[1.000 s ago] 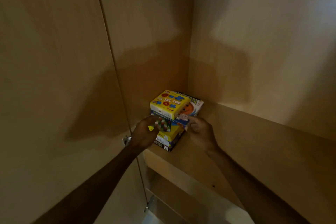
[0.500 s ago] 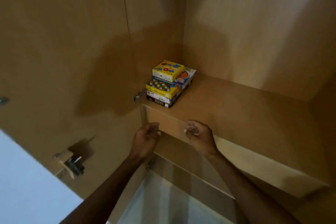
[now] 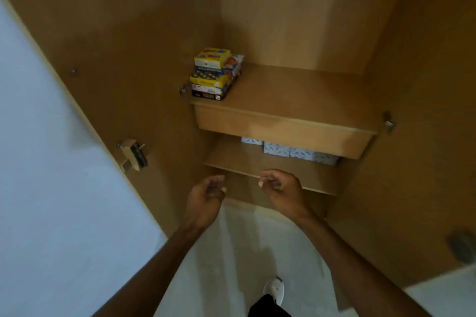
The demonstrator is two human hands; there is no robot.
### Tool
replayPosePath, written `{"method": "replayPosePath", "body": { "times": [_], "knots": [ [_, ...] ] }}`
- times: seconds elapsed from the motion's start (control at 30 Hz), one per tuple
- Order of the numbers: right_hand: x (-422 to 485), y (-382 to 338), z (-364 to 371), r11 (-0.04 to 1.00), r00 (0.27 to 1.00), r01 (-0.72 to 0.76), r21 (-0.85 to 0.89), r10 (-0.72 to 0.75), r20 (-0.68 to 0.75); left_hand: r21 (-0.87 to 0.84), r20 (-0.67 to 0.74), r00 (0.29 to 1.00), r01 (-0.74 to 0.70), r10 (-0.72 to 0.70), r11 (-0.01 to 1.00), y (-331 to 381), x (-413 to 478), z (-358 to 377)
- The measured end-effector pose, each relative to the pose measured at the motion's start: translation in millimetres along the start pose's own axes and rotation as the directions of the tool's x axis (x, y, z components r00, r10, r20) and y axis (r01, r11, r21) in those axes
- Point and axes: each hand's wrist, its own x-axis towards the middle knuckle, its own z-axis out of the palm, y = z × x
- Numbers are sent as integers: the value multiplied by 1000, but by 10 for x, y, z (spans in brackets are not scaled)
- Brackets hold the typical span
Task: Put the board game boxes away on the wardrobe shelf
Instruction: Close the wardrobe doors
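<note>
Boxes (image 3: 215, 74) stay stacked on shelf (image 3: 296, 90); left hand (image 3: 206, 201) and right hand (image 3: 283, 190) lower now, each grip loose, empty.

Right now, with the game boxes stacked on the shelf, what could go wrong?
1. The stack of game boxes stands near the front edge of the upper shelf; a knock might send it off.
2. The boxes are unequal and not aligned, so the top yellow box may slide.
3. The hinge sits close beside the stack; closing the door could perhaps nudge it.
</note>
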Motion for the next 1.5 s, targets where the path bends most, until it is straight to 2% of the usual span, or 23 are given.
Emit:
{"method": "replayPosePath", "body": {
  "times": [0.17, 0.37, 0.53, 0.67, 0.87, 0.97, 1.03, 1.17, 1.33, 1.5],
  "knots": [
    [-903, 91, -605, 998, 990, -67, 3, 67, -121, 22, 108, 993, -56, 54, 998, 248, -638, 385],
    [-1870, 355, -1726, 989, 957, -126, -72, 101, -273, -26, 285, 949, -133, 135, 991, 785, -1244, 1399],
    [-2384, 608, -2714, 980, 900, -163, -112, 102, -423, -89, 395, 891, -206, 225, 974, 1354, -1676, 2327],
    [-2459, 774, -3551, 970, 869, -192, -151, 97, -484, -145, 450, 843, -258, 295, 955, 1918, -1947, 2994],
    [-2118, 689, -4280, 971, 918, -213, -107, 162, -361, -140, 490, 816, -275, 308, 951, 2435, -2123, 3593],
    [-1919, 545, -4361, 989, 959, -147, 13, 146, -244, -141, 506, 800, -292, 322, 946, 2604, -2156, 3706],
    [-1871, 457, -4348, 995, 979, -97, 36, 102, -177, -131, 526, 793, -283, 308, 950, 2651, -2164, 3730],
    [-1857, 448, -4281, 993, 977, -56, 103, 76, -199, -133, 543, 787, -263, 292, 956, 2634, -2149, 3719],
    [-1760, 513, -4131, 999, 978, 16, 49, -5, -208, -210, 514, 796, -246, 320, 946, 2479, -2124, 3555],
    [-1567, 466, -3799, 993, 987, 94, 73, -84, -137, -254, 428, 822, -289, 376, 923, 2248, -1983, 3177]
  ]
}}
